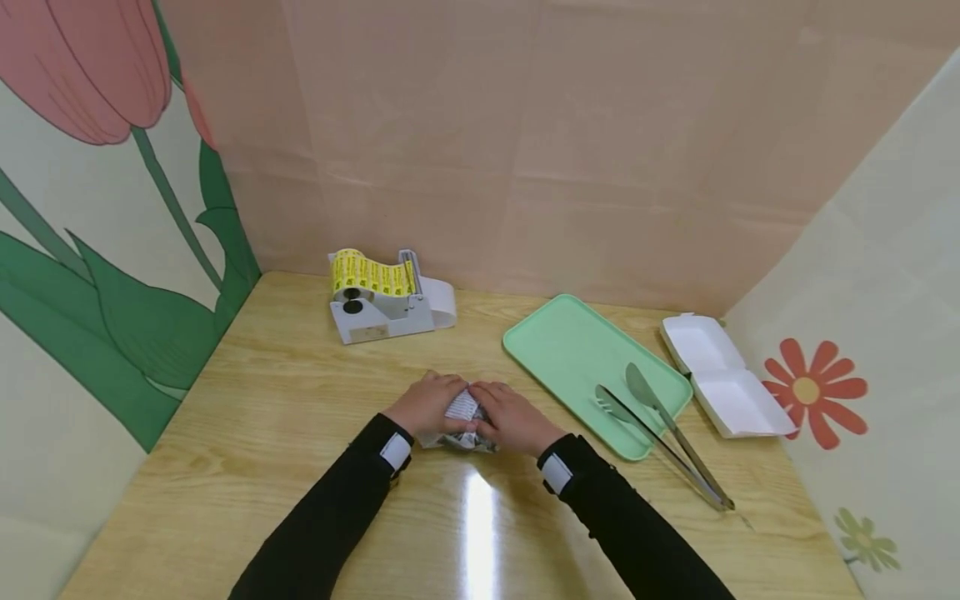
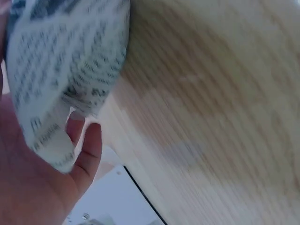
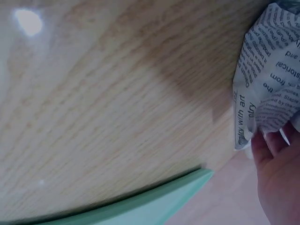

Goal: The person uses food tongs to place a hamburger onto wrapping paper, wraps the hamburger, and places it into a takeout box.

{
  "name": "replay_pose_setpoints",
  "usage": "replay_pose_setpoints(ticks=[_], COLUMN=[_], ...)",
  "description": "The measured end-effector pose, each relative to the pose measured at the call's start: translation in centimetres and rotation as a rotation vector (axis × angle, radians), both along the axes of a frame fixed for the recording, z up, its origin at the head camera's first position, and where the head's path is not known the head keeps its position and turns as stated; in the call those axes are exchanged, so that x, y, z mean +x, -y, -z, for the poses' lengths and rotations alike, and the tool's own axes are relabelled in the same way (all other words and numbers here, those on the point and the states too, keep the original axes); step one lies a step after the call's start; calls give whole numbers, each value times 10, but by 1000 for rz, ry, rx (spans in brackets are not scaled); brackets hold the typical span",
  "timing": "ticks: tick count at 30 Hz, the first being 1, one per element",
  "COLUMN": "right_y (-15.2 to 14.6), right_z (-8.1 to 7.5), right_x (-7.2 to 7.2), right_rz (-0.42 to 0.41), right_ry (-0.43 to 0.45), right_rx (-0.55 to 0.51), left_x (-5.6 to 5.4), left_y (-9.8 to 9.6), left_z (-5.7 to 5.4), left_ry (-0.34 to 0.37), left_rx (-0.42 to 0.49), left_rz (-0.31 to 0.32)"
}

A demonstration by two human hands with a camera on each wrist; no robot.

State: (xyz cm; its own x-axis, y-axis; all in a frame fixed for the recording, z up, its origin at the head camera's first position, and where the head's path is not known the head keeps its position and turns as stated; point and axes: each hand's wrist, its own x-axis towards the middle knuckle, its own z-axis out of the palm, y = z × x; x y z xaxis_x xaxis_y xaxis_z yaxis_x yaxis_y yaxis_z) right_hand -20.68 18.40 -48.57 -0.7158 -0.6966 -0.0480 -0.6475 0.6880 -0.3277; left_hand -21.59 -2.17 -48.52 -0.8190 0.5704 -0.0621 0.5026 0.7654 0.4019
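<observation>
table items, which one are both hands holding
The printed-paper bundle: the left hand and right hand clasp it, while neither touches the label dispenser, green tray, tongs or open white box.

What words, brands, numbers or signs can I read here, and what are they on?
"with art", on the printed paper
"from", same paper
"the", same paper
"and", same paper
"storical", same paper, its beginning cut off at the picture's edge
Rest of the paper's print: mostly too small or blurred.
Yellow label roll: printed, too small to read.
Pale sticker on the dispenser: too small to read.
</observation>
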Motion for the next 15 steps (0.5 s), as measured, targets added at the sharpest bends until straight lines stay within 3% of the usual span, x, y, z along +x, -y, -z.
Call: replay_pose_setpoints(ticks=[5, 8, 11, 15], right_y=[-2, -3, -1, 7], right_z=[5, 7, 6, 5], right_x=[2, 2, 3, 7], right_rz=[71, 80, 90, 203], right_ry=[27, 16, 6, -7], right_rx=[-15, -43, -89, -95], left_x=[-10, -11, -3, 19], left_y=[1, 0, -3, -12], left_z=[3, 2, -4, -14], left_ry=[11, 18, -10, -169], left_rx=[14, 11, -15, -64], left_rz=[-8, -20, -58, -108])
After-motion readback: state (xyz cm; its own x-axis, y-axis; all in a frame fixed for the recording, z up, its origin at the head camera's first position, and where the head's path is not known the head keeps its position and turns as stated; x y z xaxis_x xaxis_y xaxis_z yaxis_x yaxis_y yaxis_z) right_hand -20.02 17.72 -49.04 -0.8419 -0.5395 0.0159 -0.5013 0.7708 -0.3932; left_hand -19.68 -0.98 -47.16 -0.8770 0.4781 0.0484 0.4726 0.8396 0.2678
